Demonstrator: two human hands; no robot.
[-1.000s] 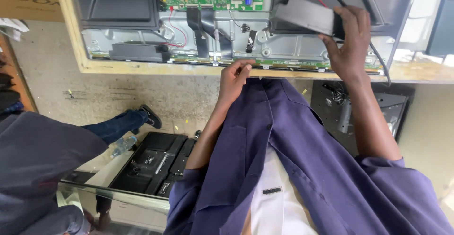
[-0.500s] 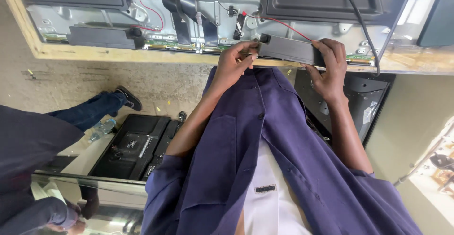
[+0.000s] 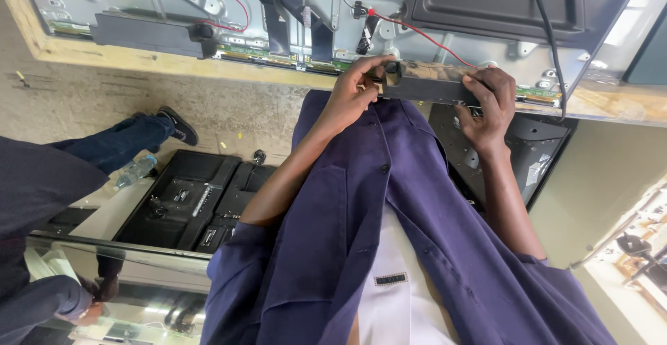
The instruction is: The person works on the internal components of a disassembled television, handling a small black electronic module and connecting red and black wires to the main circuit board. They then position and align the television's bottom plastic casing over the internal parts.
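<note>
Both hands gripped a long black speaker bar, probably a TV speaker module, at the wooden counter edge. Left hand fingers pinched its left end; right hand wrapped around its right end. Red wire ran from it into the opened TV chassis above. Another person's leg showed at left.

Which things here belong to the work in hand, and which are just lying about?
In hand: black speaker bar, held by left hand and right hand; opened TV chassis; red wire.
Lying about: plastic bottle; back covers on floor.
</note>
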